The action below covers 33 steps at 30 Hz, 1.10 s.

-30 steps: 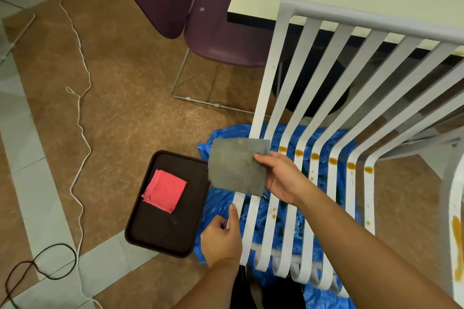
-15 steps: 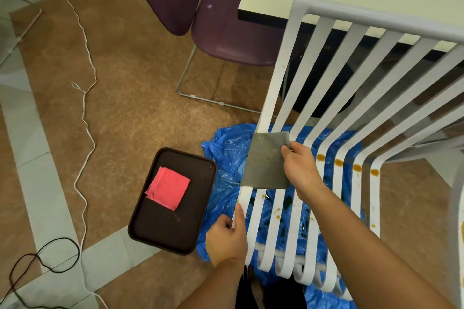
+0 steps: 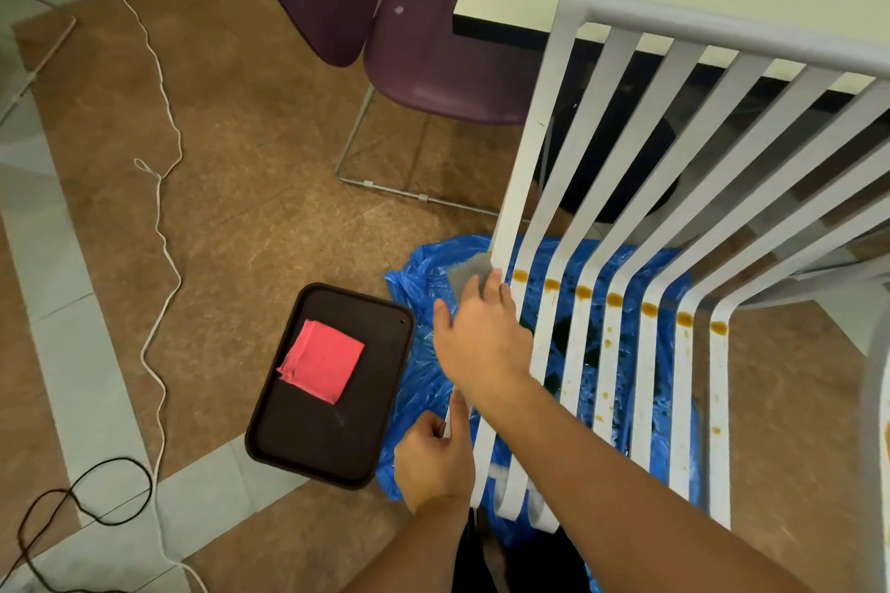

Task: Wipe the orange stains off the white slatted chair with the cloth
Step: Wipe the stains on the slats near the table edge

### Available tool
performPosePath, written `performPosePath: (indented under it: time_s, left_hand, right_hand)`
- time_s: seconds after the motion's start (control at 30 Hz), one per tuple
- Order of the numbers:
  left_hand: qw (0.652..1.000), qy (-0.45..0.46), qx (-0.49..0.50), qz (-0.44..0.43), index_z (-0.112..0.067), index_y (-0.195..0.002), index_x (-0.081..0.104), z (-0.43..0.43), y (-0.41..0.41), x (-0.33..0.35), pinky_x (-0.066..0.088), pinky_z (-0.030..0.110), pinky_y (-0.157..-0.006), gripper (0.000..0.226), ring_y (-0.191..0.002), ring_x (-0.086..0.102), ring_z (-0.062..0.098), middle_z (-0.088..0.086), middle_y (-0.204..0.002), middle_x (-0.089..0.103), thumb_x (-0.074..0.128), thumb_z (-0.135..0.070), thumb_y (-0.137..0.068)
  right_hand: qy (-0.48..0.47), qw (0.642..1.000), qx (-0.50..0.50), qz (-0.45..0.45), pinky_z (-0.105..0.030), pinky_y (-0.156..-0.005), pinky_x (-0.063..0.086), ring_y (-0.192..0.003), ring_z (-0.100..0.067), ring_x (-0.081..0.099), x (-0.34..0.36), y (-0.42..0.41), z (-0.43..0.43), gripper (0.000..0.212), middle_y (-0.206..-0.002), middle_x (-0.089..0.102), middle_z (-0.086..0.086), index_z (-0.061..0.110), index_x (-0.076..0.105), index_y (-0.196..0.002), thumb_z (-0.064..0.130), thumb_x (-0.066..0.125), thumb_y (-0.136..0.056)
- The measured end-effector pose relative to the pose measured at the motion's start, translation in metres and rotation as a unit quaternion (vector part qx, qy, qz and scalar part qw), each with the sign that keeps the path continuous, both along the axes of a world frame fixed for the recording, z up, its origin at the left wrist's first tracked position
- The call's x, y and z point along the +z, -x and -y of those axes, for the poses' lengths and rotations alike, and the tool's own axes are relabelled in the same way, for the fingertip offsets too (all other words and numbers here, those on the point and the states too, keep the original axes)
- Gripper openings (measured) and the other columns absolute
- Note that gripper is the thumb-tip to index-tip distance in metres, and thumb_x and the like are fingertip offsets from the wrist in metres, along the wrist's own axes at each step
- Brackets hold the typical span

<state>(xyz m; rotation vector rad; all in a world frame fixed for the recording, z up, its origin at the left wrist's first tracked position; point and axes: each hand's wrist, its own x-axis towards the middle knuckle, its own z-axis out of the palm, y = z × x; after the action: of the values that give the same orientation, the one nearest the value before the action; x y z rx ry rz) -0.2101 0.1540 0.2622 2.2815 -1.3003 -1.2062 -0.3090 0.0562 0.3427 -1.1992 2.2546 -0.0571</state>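
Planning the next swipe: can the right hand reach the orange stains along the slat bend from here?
Probably yes. The right hand presses the grey cloth on the leftmost slat of the chair, level with the orange stains, uncovered on neighbouring slats. The left hand grips that slat lower down, off that path.

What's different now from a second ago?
The right hand, which was holding the grey cloth up by an edge, has pressed it flat against the bend of the white chair's leftmost slat. The left hand still grips a slat's front end; the orange stains, pink cloth and tray are unchanged.
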Motion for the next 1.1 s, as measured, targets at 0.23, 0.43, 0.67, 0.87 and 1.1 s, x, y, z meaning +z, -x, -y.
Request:
performPosePath:
  time_s: [0.23, 0.43, 0.67, 0.87, 1.1]
  left_hand:
    - [1.000, 0.024, 0.006, -0.005, -0.015, -0.052, 0.037, -0.002, -0.002, -0.003, 0.035, 0.033, -0.047, 0.061, -0.047, 0.040, 0.014, -0.003, -0.047, 0.043, 0.065, -0.055, -0.089]
    - [0.999, 0.032, 0.004, 0.005, -0.016, -0.051, 0.038, -0.003, -0.002, -0.006, 0.043, 0.040, -0.052, 0.060, -0.049, 0.047, 0.019, 0.000, -0.047, 0.046, 0.063, -0.057, -0.088]
    - [0.999, 0.042, -0.003, 0.002, -0.016, -0.053, 0.039, -0.005, -0.003, -0.011, 0.042, 0.038, -0.049, 0.062, -0.047, 0.043, 0.017, -0.001, -0.047, 0.044, 0.058, -0.064, -0.086]
    - [0.999, 0.040, -0.009, 0.014, -0.015, -0.052, 0.041, -0.005, -0.004, -0.011, 0.044, 0.040, -0.050, 0.062, -0.049, 0.049, 0.020, 0.000, -0.047, 0.047, 0.059, -0.062, -0.087]
    - [0.999, 0.043, -0.016, 0.010, -0.011, -0.054, 0.046, -0.003, -0.003, -0.010, 0.044, 0.040, -0.050, 0.063, -0.048, 0.047, 0.019, 0.001, -0.048, 0.048, 0.058, -0.064, -0.087]
  right_hand:
    - [0.087, 0.988, 0.062, -0.110, -0.041, -0.078, 0.054, -0.107, -0.029, 0.050, -0.036, 0.011, -0.019, 0.015, -0.129, 0.049, -0.006, 0.016, 0.076, -0.096, 0.029, 0.069, -0.090]
    - [0.153, 0.983, -0.025, 0.096, -0.019, -0.083, 0.043, -0.095, -0.012, 0.050, -0.036, 0.034, -0.020, 0.016, -0.120, 0.040, 0.001, 0.013, 0.064, -0.113, 0.017, 0.057, -0.099]
    - [0.137, 0.981, 0.087, 0.103, -0.030, -0.091, 0.044, -0.113, -0.013, 0.041, -0.042, 0.081, -0.027, 0.029, -0.122, 0.042, 0.009, 0.032, 0.059, -0.119, 0.015, 0.062, -0.095]
    - [0.197, 0.969, 0.144, -0.027, -0.056, -0.118, 0.024, -0.144, -0.032, 0.029, -0.063, 0.051, -0.040, 0.050, -0.152, 0.038, -0.010, 0.018, 0.057, -0.138, 0.010, 0.062, -0.089]
    - [0.134, 0.940, 0.311, -0.040, -0.048, -0.123, 0.004, -0.153, -0.025, -0.015, -0.078, 0.046, -0.063, 0.062, -0.168, 0.000, 0.001, 0.013, 0.011, -0.159, 0.046, 0.017, -0.107]
